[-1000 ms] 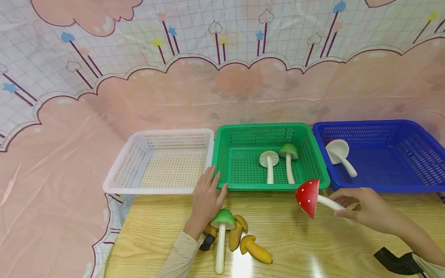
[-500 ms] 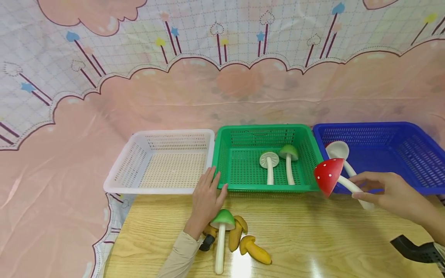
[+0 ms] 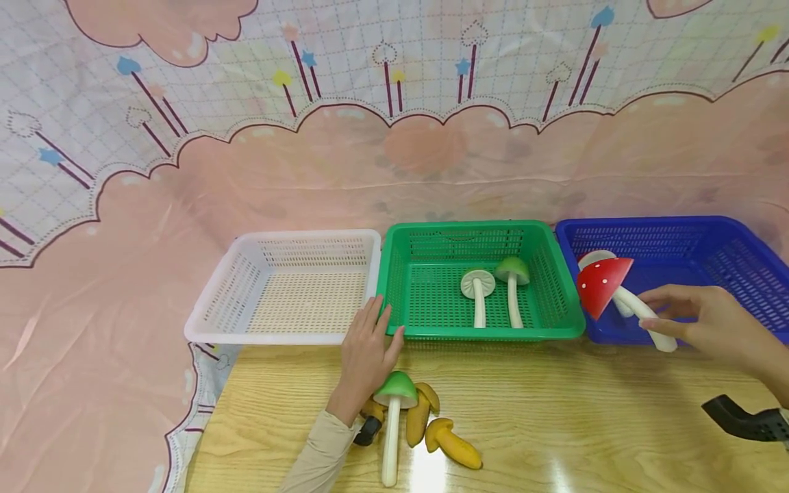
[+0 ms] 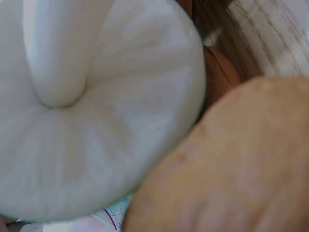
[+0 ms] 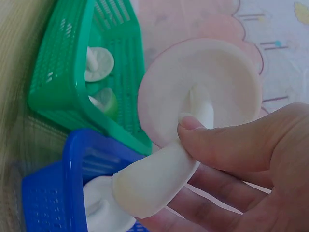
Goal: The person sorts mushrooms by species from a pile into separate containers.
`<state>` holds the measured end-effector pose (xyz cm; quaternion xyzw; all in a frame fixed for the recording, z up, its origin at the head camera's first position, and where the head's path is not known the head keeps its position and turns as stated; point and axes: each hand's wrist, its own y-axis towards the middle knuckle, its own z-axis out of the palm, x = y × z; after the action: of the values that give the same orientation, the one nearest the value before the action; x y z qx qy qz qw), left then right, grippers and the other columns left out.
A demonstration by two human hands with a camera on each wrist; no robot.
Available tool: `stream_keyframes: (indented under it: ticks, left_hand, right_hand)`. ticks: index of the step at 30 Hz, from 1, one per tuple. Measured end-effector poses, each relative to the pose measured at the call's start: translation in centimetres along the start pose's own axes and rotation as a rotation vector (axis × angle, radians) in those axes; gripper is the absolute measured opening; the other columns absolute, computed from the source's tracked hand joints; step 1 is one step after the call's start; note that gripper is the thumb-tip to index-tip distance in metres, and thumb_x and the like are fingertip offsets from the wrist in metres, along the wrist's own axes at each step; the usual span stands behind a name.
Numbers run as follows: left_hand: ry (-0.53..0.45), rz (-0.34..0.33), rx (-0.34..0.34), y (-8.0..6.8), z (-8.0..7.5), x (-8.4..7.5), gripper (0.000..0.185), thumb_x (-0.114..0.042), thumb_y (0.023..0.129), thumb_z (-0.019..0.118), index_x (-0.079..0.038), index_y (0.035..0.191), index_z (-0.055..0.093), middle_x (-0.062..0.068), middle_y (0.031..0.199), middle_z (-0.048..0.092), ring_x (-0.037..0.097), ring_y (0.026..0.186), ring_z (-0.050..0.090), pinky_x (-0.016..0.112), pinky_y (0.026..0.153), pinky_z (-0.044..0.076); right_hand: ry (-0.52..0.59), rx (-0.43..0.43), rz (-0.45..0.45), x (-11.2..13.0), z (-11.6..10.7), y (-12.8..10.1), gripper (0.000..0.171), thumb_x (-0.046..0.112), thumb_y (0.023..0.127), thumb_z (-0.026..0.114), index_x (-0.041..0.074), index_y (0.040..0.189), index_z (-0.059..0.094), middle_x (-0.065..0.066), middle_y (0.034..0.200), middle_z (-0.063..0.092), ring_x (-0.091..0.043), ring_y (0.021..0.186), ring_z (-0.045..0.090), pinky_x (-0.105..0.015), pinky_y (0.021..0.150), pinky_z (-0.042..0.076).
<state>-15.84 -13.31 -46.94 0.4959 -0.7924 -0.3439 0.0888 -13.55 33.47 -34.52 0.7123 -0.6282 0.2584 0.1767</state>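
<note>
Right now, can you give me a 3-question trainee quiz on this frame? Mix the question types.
1. True or false: the right hand holds the red mushroom by its cap.
2. Which basket has nothing in it? A white basket B green basket C blue basket
3. Fill in: the left hand rests flat beside the green mushroom and the ____ mushrooms on the table.

Key: 1 false, the grip is on the stem. 2 A. 3 yellow.

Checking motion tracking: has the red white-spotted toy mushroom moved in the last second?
Yes. The red white-spotted toy mushroom went right and up, from before the green plastic basket to over the blue plastic basket.
</note>
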Motion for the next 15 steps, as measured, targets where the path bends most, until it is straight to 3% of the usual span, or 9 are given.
stream_keyframes:
  ticks: [3,9,12,15]
  left_hand:
    - [0.000,0.000,0.000,0.0,0.0,0.0,0.046,-0.031,0.092,0.057,0.006,0.119,0.062,0.022,0.132,0.052,0.035,0.125,0.047,0.049,0.101,0.040]
    - [-0.005,0.000,0.006,0.1,-0.1,0.0,0.046,-0.031,0.092,0.056,0.005,0.120,0.062,0.022,0.133,0.052,0.036,0.125,0.047,0.050,0.101,0.040]
    - [-0.007,-0.009,0.015,0.1,-0.1,0.0,0.046,-0.032,0.093,0.054,0.005,0.120,0.062,0.022,0.133,0.052,0.035,0.126,0.046,0.050,0.101,0.039]
    - [-0.007,-0.014,0.017,0.0,-0.1,0.0,0.046,-0.031,0.093,0.055,0.005,0.120,0.062,0.021,0.134,0.052,0.035,0.126,0.046,0.049,0.102,0.039]
  right_hand:
    - [-0.026,-0.022,-0.010,-0.5,-0.4,0.3,0.040,0.024,0.084,0.074,0.001,0.115,0.063,-0.013,0.090,0.069,-0.039,0.083,0.066,-0.029,0.053,0.049]
    - [-0.028,-0.059,-0.037,-1.7,-0.8,1.0,0.039,0.018,0.083,0.074,-0.003,0.115,0.063,-0.017,0.088,0.069,-0.047,0.084,0.064,-0.034,0.053,0.053]
    - [0.014,-0.059,0.007,-2.2,-0.9,1.5,0.042,0.017,0.085,0.072,-0.006,0.117,0.059,-0.023,0.092,0.067,-0.037,0.079,0.067,-0.034,0.054,0.054]
    - [0.052,-0.065,0.073,-2.7,-0.9,1.9,0.046,0.022,0.088,0.069,-0.007,0.120,0.056,-0.027,0.097,0.065,-0.014,0.072,0.067,-0.031,0.055,0.054]
